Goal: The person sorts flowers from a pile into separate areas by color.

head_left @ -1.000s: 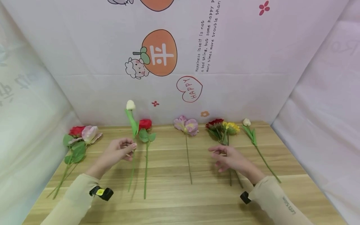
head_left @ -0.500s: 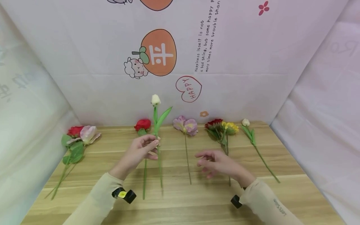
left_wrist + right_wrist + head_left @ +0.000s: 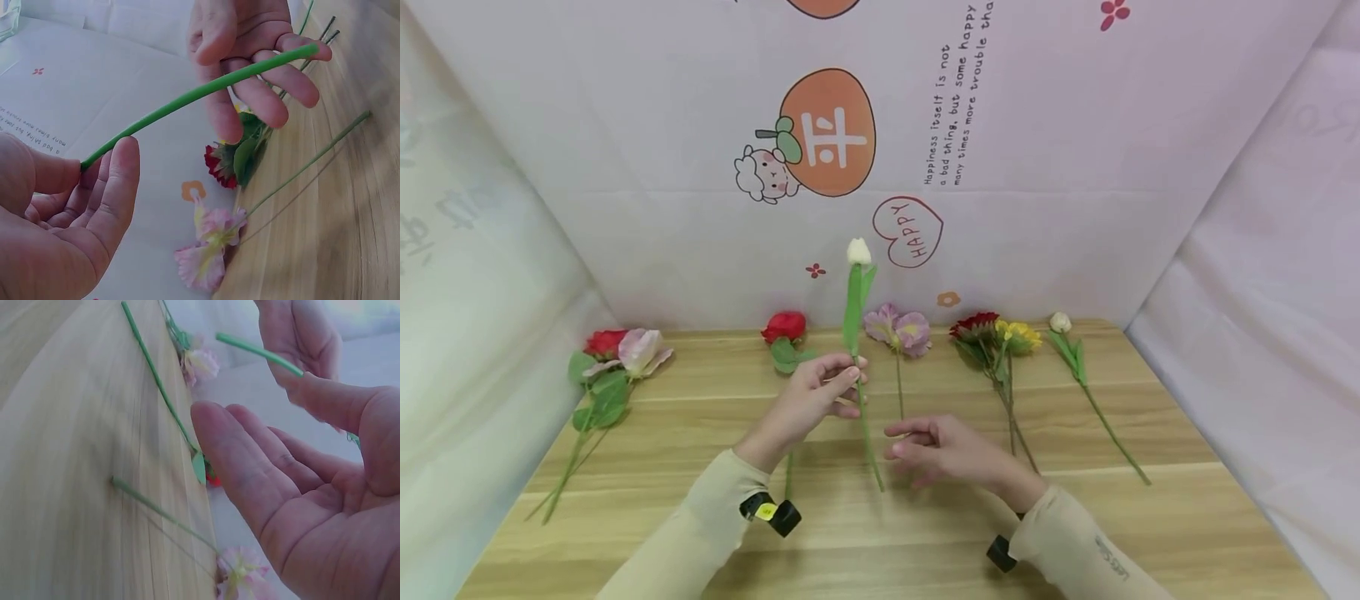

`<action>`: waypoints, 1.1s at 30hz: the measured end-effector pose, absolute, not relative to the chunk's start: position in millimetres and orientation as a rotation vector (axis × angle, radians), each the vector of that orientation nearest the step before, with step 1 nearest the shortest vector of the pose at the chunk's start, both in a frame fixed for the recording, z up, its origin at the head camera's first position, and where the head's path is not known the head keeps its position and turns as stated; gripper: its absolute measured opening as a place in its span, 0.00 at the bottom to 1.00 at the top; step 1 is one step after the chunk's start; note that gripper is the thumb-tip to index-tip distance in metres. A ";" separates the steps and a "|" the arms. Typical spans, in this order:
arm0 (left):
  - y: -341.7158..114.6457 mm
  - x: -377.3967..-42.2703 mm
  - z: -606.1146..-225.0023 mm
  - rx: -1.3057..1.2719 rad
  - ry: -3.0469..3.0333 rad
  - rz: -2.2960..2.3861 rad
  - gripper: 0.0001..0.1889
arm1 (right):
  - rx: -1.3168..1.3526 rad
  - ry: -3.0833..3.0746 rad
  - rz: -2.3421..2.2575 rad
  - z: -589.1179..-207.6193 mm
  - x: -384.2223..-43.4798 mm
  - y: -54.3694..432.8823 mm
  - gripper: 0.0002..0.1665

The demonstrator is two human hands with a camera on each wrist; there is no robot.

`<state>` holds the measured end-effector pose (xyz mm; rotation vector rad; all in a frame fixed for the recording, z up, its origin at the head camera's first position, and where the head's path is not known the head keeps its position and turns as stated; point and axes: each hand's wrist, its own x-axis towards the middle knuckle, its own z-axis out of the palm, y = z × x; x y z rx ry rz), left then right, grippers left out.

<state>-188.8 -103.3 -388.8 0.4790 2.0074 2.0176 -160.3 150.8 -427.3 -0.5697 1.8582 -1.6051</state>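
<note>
My left hand (image 3: 820, 390) pinches the green stem of a white tulip (image 3: 858, 252) between thumb and fingers. The tulip stands nearly upright above the table, its bloom at the top and its stem end slanting down to the right. Just right of that stem is my right hand (image 3: 943, 454), fingers loosely extended and holding nothing. In the left wrist view the bare lower stem (image 3: 200, 94) passes in front of the right hand's fingers (image 3: 265, 103); whether they touch is unclear. Beneath the hands a pale purple flower (image 3: 898, 332) lies on the table, its lower stem hidden by the right hand.
On the wooden table (image 3: 700, 467) lie a red rose (image 3: 784, 327), a red and pink pair (image 3: 640, 353) at the left, dark red (image 3: 976, 327) and yellow flowers (image 3: 1018, 337), and another white tulip (image 3: 1060, 323) at the right. A printed cloth (image 3: 1022, 208) stands behind.
The left hand has carried the white tulip rightward, past the red rose to the middle. The right hand has moved left and slightly toward the near edge, away from the dark red and yellow flowers.
</note>
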 end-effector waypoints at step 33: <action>-80.5 -185.8 -378.1 0.520 2.107 1.990 0.14 | -0.567 1.938 -1.732 -420.7 -150.8 133.2 0.26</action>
